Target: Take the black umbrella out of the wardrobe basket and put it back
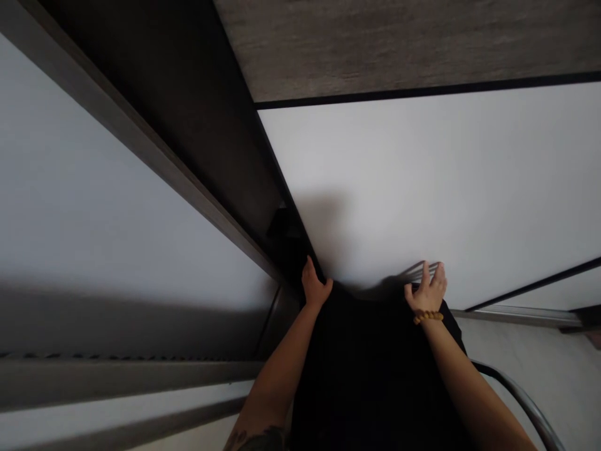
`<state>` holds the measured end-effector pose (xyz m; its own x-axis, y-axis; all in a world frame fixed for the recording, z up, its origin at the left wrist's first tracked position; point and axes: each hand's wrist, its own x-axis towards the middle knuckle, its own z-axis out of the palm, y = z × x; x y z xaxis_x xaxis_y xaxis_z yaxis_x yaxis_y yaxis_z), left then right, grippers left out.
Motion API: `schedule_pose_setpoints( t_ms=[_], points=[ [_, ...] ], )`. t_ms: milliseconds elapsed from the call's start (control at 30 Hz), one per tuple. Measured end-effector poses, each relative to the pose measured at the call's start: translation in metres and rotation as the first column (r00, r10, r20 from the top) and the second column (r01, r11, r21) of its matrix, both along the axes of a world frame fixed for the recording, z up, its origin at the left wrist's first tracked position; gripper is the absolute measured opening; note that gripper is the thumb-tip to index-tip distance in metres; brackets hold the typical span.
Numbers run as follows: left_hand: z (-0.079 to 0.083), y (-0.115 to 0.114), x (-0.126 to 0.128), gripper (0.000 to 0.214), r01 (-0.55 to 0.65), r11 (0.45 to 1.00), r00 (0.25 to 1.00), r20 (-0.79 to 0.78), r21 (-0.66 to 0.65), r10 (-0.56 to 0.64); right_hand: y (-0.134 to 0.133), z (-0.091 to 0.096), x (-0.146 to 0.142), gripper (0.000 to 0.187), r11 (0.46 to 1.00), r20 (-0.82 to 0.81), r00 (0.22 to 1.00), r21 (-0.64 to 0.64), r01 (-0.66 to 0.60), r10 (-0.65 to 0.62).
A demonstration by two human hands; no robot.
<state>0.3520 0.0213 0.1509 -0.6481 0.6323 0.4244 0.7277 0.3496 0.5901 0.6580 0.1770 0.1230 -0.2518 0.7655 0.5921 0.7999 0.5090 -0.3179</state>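
A large black object (370,369), seemingly cloth or a flat panel, fills the space between my forearms at the lower middle. My left hand (313,289) is closed on its upper left corner, right beside the dark door frame (220,156). My right hand (426,291), with a bead bracelet (428,317) on the wrist, curls its fingers over the upper right corner, against a small grey ridged strip (417,272). Both hands press toward the white panel (422,188) behind. What the black object is stays unclear in the dark.
A second white panel (94,219) lies to the left of the dark frame. Grey wood-grain surface (399,37) runs along the top. A curved metal tube (521,394) sits at the lower right, and grey rails (117,369) cross the lower left.
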Motion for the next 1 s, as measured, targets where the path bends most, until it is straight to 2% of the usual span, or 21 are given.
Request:
schedule_pose_setpoints(
  t_ms=[100,200,367,467,533,667,800,867,1000],
  points=[
    [-0.002,0.0,-0.014,0.103,0.063,0.998,0.997,0.051,-0.004,-0.062,-0.004,0.003,-0.024,0.092,0.989,0.047,0.991,0.08,-0.126,0.122],
    [-0.002,-0.002,-0.023,0.103,0.149,0.989,0.984,0.099,-0.02,-0.146,-0.01,0.005,-0.047,0.089,0.98,0.128,0.974,0.046,-0.194,0.187],
    [-0.002,-0.005,-0.029,0.099,0.272,0.961,0.949,0.179,-0.046,-0.26,-0.012,0.0,-0.064,0.083,0.994,0.11,0.988,-0.01,-0.107,0.107],
    [0.001,-0.002,-0.033,0.097,0.344,0.938,0.927,0.178,-0.051,-0.33,-0.008,-0.005,-0.067,0.089,0.998,0.1,0.994,-0.031,-0.051,0.054],
    [0.005,0.0,-0.035,0.096,0.379,0.924,0.915,0.172,-0.058,-0.365,-0.007,-0.006,-0.069,0.094,0.998,0.09,0.994,0.007,-0.056,0.055],
    [0.012,0.004,-0.028,0.097,0.499,0.864,0.855,0.201,-0.072,-0.477,-0.013,-0.004,-0.08,0.093,0.974,0.137,0.971,0.086,-0.21,0.198],
    [0.012,0.005,-0.02,0.099,0.59,0.802,0.796,0.228,-0.091,-0.56,-0.021,0.0,-0.094,0.093,0.961,0.204,0.942,0.009,-0.276,0.268],
    [0.008,0.005,-0.022,0.098,0.573,0.815,0.81,0.214,-0.086,-0.547,-0.022,0.001,-0.097,0.091,0.97,0.209,0.948,-0.018,-0.241,0.239],
    [-0.002,0.006,-0.032,0.09,0.409,0.907,0.907,0.155,-0.097,-0.393,-0.019,0.001,-0.093,0.08,0.992,0.195,0.973,-0.057,-0.11,0.12]
  ],
)
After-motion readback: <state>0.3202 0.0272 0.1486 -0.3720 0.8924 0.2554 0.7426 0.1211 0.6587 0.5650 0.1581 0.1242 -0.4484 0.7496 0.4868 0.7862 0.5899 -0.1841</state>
